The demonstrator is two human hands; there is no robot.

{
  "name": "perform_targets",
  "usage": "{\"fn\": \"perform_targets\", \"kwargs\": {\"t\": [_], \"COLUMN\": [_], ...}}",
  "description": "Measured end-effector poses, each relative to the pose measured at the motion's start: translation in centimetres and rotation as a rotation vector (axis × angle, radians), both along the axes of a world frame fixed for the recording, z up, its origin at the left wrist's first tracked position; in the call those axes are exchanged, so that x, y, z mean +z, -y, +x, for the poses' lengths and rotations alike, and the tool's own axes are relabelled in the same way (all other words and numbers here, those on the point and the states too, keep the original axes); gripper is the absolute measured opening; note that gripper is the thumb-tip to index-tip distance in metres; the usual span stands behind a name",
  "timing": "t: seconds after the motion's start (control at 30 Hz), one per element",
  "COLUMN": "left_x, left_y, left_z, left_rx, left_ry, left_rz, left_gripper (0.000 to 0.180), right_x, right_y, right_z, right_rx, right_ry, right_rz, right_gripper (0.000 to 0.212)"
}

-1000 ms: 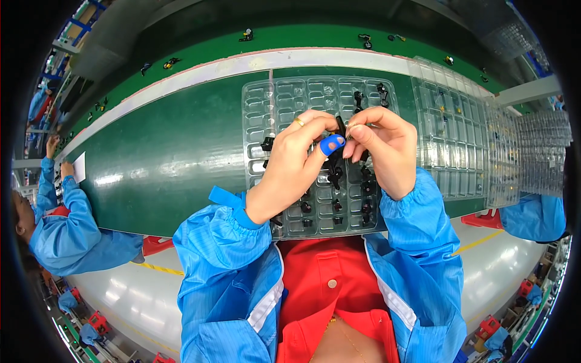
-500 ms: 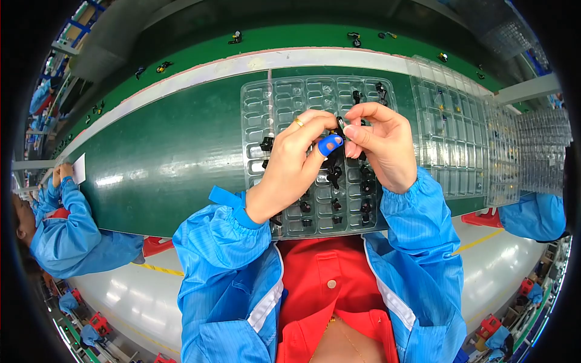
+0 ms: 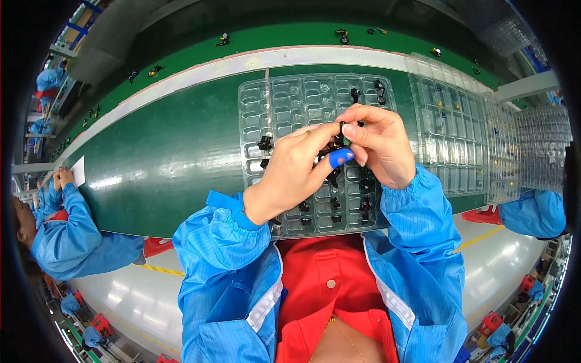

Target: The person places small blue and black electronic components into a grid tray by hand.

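Both my hands meet over a clear plastic tray (image 3: 254, 100) with many moulded pockets. Between their fingertips is a small black part (image 3: 342, 134), mostly covered by the fingers. My left hand (image 3: 293, 163), with a ring and a blue cover on its thumb, pinches it from the left. My right hand (image 3: 381, 142) pinches it from the right with thumb and forefinger. Several small black parts lie in the tray's pockets, among them one at the left (image 3: 265, 143), one at the top right (image 3: 379, 91) and one near the front (image 3: 336, 218).
More clear trays (image 3: 451, 121) lie at the right, beside a tall stack of them (image 3: 538, 145). Beyond a pale rail (image 3: 290, 57) runs a green belt (image 3: 272, 39) carrying small parts. A co-worker in blue (image 3: 72, 218) sits at the left near a white sheet (image 3: 78, 171).
My left fingers have closed further over the black part, and its thumb has slid slightly right and down. Parts on the far belt have shifted left.
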State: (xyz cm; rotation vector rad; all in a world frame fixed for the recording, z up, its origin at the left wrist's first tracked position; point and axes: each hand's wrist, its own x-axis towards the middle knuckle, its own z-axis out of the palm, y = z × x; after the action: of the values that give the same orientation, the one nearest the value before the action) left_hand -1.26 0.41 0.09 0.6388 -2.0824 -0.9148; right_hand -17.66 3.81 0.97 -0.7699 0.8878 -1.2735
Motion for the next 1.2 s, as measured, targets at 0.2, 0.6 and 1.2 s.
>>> {"fn": "perform_targets", "kwargs": {"t": [0.2, 0.6, 1.2], "left_x": [-0.1, -0.6, -2.8], "left_y": [0.0, 0.5, 16.4], "left_z": [0.0, 0.3, 4.4], "left_rx": [-0.01, -0.166, 0.551], "left_ry": [-0.023, -0.183, 0.419], "left_rz": [0.054, 0.533, -0.19], "left_gripper": [0.025, 0.022, 0.042], "right_x": [0.7, 0.5, -3.6], "right_y": [-0.2, -0.6, 18.8], "right_z": [0.8, 1.5, -12.9], "right_rx": [0.004, -0.087, -0.278], "right_ry": [0.049, -0.186, -1.687], "right_rz": [0.029, -0.139, -0.298], "right_gripper": [0.017, 0.016, 0.025]}}
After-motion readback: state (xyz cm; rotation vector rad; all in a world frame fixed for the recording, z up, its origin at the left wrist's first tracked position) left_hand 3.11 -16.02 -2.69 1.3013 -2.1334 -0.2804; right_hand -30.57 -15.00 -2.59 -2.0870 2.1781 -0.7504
